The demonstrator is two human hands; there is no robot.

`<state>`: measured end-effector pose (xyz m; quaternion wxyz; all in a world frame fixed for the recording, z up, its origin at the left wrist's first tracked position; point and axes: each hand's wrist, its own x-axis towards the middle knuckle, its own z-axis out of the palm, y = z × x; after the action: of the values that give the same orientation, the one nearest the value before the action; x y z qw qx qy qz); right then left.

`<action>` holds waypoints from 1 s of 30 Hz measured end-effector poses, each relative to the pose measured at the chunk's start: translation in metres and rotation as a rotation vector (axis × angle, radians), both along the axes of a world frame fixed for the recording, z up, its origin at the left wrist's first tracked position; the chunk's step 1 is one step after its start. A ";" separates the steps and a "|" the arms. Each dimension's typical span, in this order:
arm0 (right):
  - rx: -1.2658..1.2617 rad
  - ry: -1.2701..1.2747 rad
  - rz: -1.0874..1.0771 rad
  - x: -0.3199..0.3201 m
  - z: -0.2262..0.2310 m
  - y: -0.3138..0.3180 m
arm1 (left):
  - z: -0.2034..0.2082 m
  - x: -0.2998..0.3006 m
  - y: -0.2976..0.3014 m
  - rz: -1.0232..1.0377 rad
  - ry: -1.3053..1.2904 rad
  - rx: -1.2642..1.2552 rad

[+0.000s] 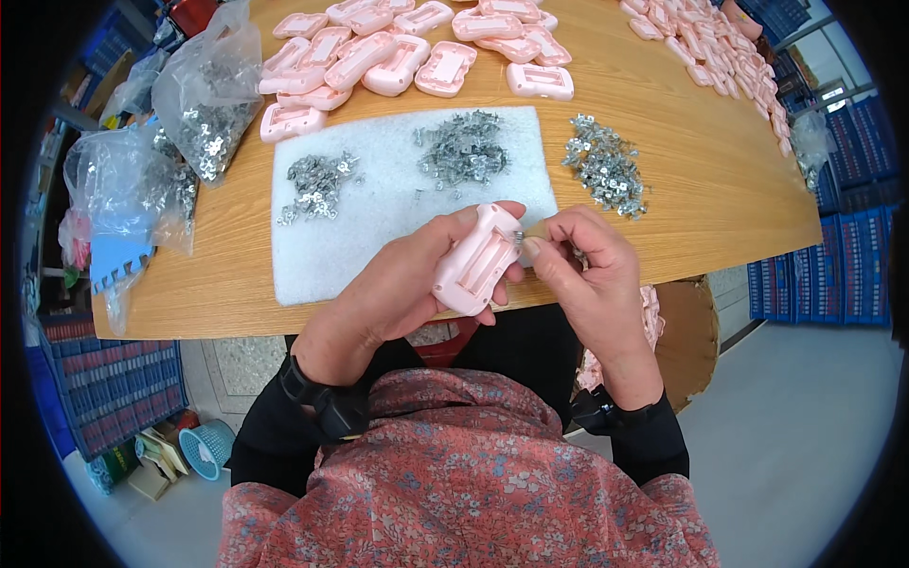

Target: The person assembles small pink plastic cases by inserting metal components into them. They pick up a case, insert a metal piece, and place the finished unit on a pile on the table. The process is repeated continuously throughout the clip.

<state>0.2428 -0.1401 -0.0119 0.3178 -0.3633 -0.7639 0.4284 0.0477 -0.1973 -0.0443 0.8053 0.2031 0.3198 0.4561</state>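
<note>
My left hand [407,270] is closed around a pale pink plastic casing [464,286], tilted so that its long battery recess faces up. At the casing's upper right end, my right hand [592,270] pinches a small metal spring contact [518,240] between thumb and forefinger, touching the recess edge. Beneath the hands lies a white foam sheet [379,256]. It bears a pile of small metal pieces [320,185] on its left and a larger pile of wiry metal springs [464,151] farther right. On the bare wood beyond its right edge sits another heap of metal contacts [606,168].
Several pink casings [365,59] are heaped at the table's far side, with more pink parts [705,47] at the far right. Clear bags of metal pieces [206,104] stand at the left. A cardboard box [686,336] is below the table's [701,227] right front edge.
</note>
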 end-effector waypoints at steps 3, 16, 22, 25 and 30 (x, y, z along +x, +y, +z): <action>0.073 -0.025 -0.035 -0.006 -0.008 0.001 | -0.001 0.005 0.001 0.043 0.052 -0.006; 0.564 -0.344 -0.090 -0.018 -0.008 -0.008 | -0.002 0.017 0.000 0.132 0.188 -0.034; 0.161 -0.194 -0.163 -0.008 -0.010 0.000 | -0.002 0.015 -0.001 0.128 0.128 -0.029; 0.156 -0.207 -0.107 -0.012 -0.008 0.003 | -0.003 0.015 -0.001 0.111 0.159 -0.015; 0.062 -0.127 -0.059 -0.013 -0.017 0.004 | -0.007 0.013 0.001 0.054 0.195 0.012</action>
<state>0.2300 -0.1361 -0.0289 0.2922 -0.4023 -0.7843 0.3711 0.0612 -0.1967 -0.0512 0.7566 0.2427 0.3994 0.4574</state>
